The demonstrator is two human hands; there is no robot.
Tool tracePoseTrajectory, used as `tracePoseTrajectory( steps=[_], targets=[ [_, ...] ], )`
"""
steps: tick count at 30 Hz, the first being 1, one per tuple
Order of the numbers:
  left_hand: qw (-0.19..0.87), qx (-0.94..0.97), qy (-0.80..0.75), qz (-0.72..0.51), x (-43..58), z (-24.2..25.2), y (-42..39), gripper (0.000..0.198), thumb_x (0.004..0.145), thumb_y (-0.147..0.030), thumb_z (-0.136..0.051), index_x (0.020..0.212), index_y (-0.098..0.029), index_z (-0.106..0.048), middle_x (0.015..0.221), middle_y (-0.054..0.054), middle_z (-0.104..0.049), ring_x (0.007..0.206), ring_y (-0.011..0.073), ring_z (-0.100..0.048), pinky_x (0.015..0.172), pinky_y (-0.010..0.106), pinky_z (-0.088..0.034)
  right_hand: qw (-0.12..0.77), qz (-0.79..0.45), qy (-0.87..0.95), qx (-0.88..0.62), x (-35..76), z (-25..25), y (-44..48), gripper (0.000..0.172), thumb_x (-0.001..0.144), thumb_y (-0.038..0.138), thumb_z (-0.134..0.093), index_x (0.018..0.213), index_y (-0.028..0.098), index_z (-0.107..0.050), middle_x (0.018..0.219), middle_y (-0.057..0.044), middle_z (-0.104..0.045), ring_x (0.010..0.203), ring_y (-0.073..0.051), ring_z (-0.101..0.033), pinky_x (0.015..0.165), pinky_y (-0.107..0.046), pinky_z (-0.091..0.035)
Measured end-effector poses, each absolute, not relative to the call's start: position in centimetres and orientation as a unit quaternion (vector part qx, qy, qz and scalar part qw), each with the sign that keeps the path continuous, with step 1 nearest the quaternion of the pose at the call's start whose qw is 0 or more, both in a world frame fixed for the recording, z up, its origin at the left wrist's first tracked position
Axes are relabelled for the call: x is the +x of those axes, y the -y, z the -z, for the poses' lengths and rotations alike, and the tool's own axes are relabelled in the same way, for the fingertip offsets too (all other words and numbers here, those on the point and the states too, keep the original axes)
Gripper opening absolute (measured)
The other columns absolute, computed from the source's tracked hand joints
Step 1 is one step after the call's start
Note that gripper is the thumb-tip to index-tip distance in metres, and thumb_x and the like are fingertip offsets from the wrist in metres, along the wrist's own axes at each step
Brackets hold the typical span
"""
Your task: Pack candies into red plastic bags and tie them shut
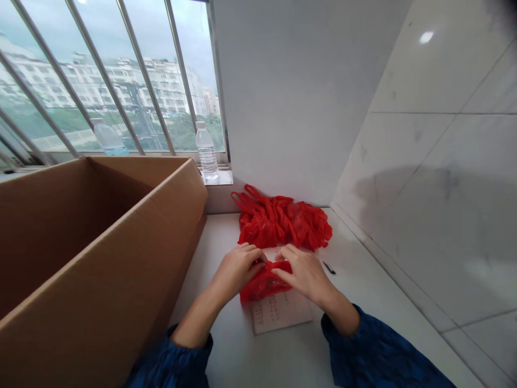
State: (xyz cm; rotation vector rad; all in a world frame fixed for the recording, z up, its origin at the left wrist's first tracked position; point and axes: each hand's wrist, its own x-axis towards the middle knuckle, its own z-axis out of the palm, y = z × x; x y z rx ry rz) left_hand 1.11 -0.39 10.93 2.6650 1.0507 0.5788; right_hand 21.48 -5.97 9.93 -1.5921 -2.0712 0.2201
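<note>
My left hand (238, 267) and my right hand (305, 272) both pinch a small red plastic bag (262, 283) that lies crumpled on a sheet of printed paper (280, 312) on the white counter (363, 291). The fingers of both hands meet at the bag's top edge. Just behind it, against the wall, rests a pile of several red plastic bags (283, 221) with loop handles sticking out to the left.
A large open cardboard box (100, 253) fills the left side, close to my left arm. A clear water bottle (207, 151) stands on the windowsill. A small black clip (329, 267) lies right of my hands. Tiled wall rises on the right.
</note>
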Motion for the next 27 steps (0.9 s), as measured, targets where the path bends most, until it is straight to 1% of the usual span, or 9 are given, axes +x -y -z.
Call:
tracePoseTrajectory(
  steps=[3, 12, 15, 18, 20, 22, 24, 25, 27],
  targets=[
    [0.109, 0.904, -0.356, -0.212, 0.9, -11.2, 0.2, 0.01, 0.091, -0.014, -0.061, 0.093, -0.022, -0.068, 0.095, 0.001, -0.072, 0.091, 0.018, -0.065, 0.079, 0.028, -0.047, 0.246, -0.103, 0.772, -0.577, 21.5, -9.5, 5.5, 0.005, 0.091, 0.021, -0.066, 0.096, 0.021, -0.067, 0.099, -0.002, -0.071, 0.091, -0.019, -0.068, 0.074, -0.028, -0.044],
    [0.064, 0.839, -0.479, -0.25, -1.6, -12.8, -0.4, 0.023, 0.094, -0.015, -0.049, 0.111, -0.021, -0.063, 0.099, 0.007, -0.068, 0.094, 0.0228, -0.062, 0.079, 0.034, -0.048, 0.263, -0.116, 0.768, -0.572, 25.6, -11.2, 6.0, 0.016, 0.095, 0.02, -0.055, 0.101, 0.023, -0.069, 0.093, -0.001, -0.067, 0.081, -0.016, -0.065, 0.07, -0.028, -0.042],
    [0.081, 0.861, -0.433, -0.254, -1.0, -13.2, 0.6, 0.027, 0.097, -0.018, -0.048, 0.119, -0.024, -0.063, 0.109, 0.006, -0.066, 0.104, 0.0222, -0.06, 0.087, 0.035, -0.047, 0.256, -0.111, 0.773, -0.57, 24.9, -11.4, 6.5, 0.014, 0.091, 0.015, -0.056, 0.097, 0.022, -0.066, 0.098, -0.001, -0.065, 0.08, -0.015, -0.063, 0.071, -0.027, -0.04],
    [0.12, 0.901, -0.342, -0.238, 0.2, -13.3, 1.6, 0.031, 0.096, -0.031, -0.058, 0.127, -0.026, -0.061, 0.123, 0.006, -0.063, 0.113, 0.0226, -0.058, 0.097, 0.038, -0.045, 0.259, -0.126, 0.771, -0.568, 23.9, -11.7, 7.0, 0.007, 0.089, 0.019, -0.063, 0.095, 0.021, -0.063, 0.099, -0.001, -0.065, 0.077, -0.013, -0.061, 0.068, -0.026, -0.039],
    [0.121, 0.916, -0.326, -0.2, 0.9, -13.2, 1.9, 0.03, 0.091, -0.035, -0.067, 0.12, -0.026, -0.066, 0.117, 0.005, -0.067, 0.108, 0.0242, -0.06, 0.097, 0.04, -0.044, 0.266, -0.16, 0.768, -0.56, 23.5, -11.8, 7.2, 0.015, 0.086, 0.03, -0.069, 0.097, 0.021, -0.063, 0.098, 0.0, -0.067, 0.074, -0.013, -0.06, 0.067, -0.026, -0.039],
    [0.109, 0.919, -0.333, -0.179, 1.3, -12.9, 1.9, 0.017, 0.091, -0.03, -0.067, 0.107, -0.025, -0.07, 0.104, 0.003, -0.071, 0.099, 0.0235, -0.062, 0.092, 0.04, -0.044, 0.273, -0.197, 0.768, -0.545, 23.2, -11.8, 7.2, 0.023, 0.085, 0.037, -0.072, 0.102, 0.022, -0.065, 0.093, 0.002, -0.069, 0.072, -0.013, -0.06, 0.066, -0.025, -0.04],
    [0.104, 0.914, -0.338, -0.199, 1.3, -12.6, 1.7, 0.01, 0.095, -0.024, -0.06, 0.098, -0.023, -0.07, 0.098, 0.003, -0.071, 0.094, 0.0212, -0.062, 0.086, 0.036, -0.045, 0.286, -0.203, 0.771, -0.532, 23.1, -11.6, 7.0, 0.016, 0.09, 0.035, -0.067, 0.101, 0.023, -0.068, 0.087, 0.003, -0.069, 0.07, -0.013, -0.059, 0.066, -0.025, -0.04],
    [0.103, 0.906, -0.344, -0.221, 1.2, -12.6, 1.6, 0.013, 0.097, -0.024, -0.057, 0.096, -0.022, -0.069, 0.098, 0.003, -0.07, 0.093, 0.0203, -0.062, 0.084, 0.033, -0.045, 0.295, -0.191, 0.771, -0.531, 23.2, -11.5, 6.8, 0.012, 0.092, 0.032, -0.063, 0.096, 0.023, -0.069, 0.085, 0.002, -0.069, 0.069, -0.013, -0.059, 0.065, -0.026, -0.04],
    [0.102, 0.879, -0.375, -0.277, 1.0, -12.8, 1.4, 0.018, 0.1, -0.026, -0.05, 0.098, -0.022, -0.068, 0.101, 0.004, -0.068, 0.093, 0.0188, -0.063, 0.08, 0.03, -0.046, 0.32, -0.158, 0.763, -0.54, 23.5, -11.5, 6.6, 0.013, 0.093, 0.026, -0.058, 0.086, 0.022, -0.068, 0.083, 0.002, -0.068, 0.068, -0.013, -0.058, 0.065, -0.026, -0.039]
  ],
)
